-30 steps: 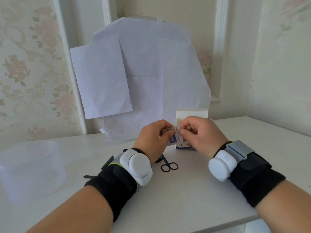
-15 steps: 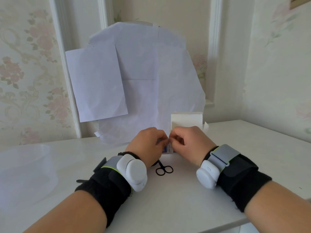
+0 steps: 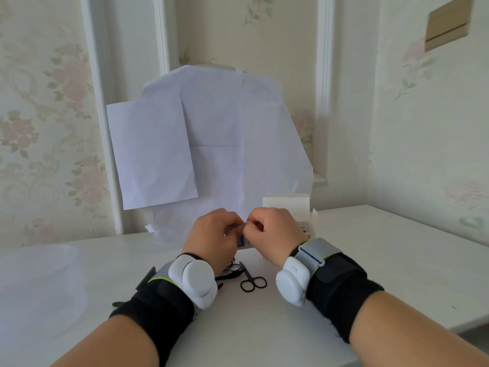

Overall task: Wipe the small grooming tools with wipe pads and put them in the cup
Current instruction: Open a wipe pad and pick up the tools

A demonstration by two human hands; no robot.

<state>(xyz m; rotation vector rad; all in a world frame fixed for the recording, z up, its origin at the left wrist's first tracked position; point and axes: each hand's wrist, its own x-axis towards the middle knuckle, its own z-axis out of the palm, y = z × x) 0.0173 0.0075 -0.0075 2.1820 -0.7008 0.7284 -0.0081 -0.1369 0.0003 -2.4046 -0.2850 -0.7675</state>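
Wipe pad sachet (image 3: 242,241), small, white with a blue print, pinched between both hands just above the white table (image 3: 370,260), near the middle of the view. Mostly hidden by the fingers; only a lower corner visible between the two hands. Left hand (image 3: 214,237) curled, fingertips closed on the left edge of the sachet. Right hand (image 3: 272,231) curled the same way, fingertips closed on the right edge. Knuckles of both hands close together, almost touching. Cannot tell if the sachet is torn or whole.

Small black scissors (image 3: 252,279) flat on the table, just below the hands, finger rings toward the camera, blades pointing away and partly under the left hand. Another thin black tool (image 3: 230,274) just left of the scissors, half covered by the left wrist; exact kind not clear. A dark thin tip (image 3: 117,304) visible on the table beside the left forearm.

Clear plastic cup (image 3: 39,284), wide and translucent, on the left part of the table, well apart from the hands and the tools.

White box of wipe pads (image 3: 287,205) upright behind the right hand, top flap open. Black wrist bands with white round devices on both wrists. White paper sheets (image 3: 211,144) on the wall behind the table.
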